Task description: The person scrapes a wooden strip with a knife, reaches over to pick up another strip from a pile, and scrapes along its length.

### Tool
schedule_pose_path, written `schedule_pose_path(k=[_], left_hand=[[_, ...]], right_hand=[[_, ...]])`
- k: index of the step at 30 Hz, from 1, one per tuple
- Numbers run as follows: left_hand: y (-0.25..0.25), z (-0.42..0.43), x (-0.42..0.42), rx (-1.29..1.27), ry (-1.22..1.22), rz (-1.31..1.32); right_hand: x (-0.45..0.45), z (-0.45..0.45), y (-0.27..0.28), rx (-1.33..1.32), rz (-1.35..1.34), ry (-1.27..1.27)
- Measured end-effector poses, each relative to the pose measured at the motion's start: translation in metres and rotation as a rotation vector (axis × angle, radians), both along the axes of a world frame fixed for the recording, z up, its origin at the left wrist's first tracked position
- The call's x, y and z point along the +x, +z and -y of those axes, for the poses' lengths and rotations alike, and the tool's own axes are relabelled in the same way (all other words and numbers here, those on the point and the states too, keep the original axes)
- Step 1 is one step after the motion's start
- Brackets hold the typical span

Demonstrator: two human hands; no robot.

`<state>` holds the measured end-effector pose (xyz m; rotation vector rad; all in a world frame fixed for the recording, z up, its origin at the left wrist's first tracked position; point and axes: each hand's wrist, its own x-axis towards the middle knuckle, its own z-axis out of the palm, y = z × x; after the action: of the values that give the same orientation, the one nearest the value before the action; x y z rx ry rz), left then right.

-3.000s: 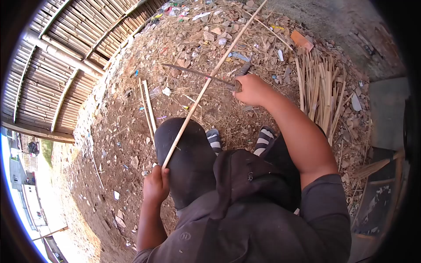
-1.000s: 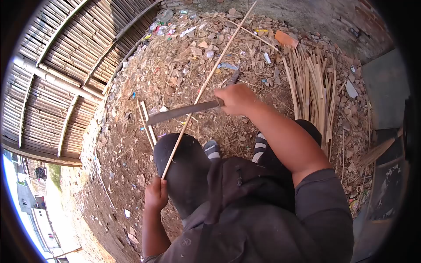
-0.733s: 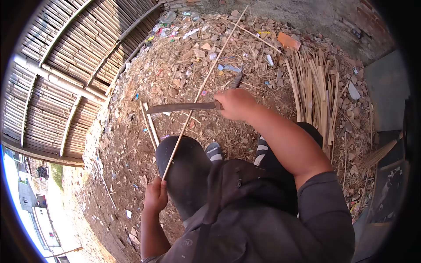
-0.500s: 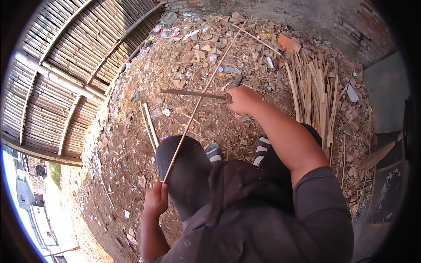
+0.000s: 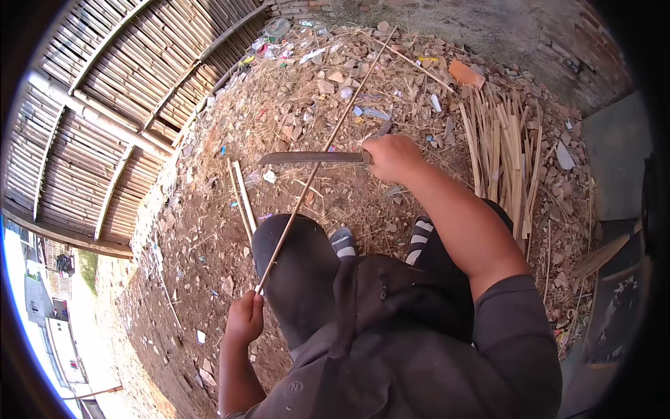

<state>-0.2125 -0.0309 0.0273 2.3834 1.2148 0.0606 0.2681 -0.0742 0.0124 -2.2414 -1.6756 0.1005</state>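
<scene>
My left hand (image 5: 244,318) is closed around the near end of a long thin bamboo strip (image 5: 338,128). The strip slants across my left thigh and reaches far forward over the ground. In my right hand (image 5: 392,158) is the handle of a machete (image 5: 307,158), my fingers wrapped round it. Its dark blade points left and crosses the strip about midway; whether the two touch I cannot tell. Beyond my right knee lies a pile of split bamboo strips (image 5: 504,150).
Two short strips (image 5: 243,195) lie by my left knee. A bamboo slat wall (image 5: 112,126) stands at left, a brick wall (image 5: 488,35) at the back. Stones and litter cover the ground, with an orange brick piece (image 5: 466,74) near the pile. A grey panel (image 5: 614,153) stands at right.
The machete blade has turned so that its broad side shows, and sits slightly lower over the strip. My left hand keeps its hold on the strip. The view has shifted slightly.
</scene>
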Motion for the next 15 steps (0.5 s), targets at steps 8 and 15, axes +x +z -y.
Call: schedule_pose_path(k=[8,15], left_hand=[[-0.012,0.003,-0.001,0.033,-0.014,0.042],[-0.005,-0.004,-0.006,-0.017,-0.040,0.017]], right_hand=[[-0.024,-0.004,-0.009,0.082,-0.007,0.108],[-0.016,0.001,0.003,0.025,0.022,0.097]])
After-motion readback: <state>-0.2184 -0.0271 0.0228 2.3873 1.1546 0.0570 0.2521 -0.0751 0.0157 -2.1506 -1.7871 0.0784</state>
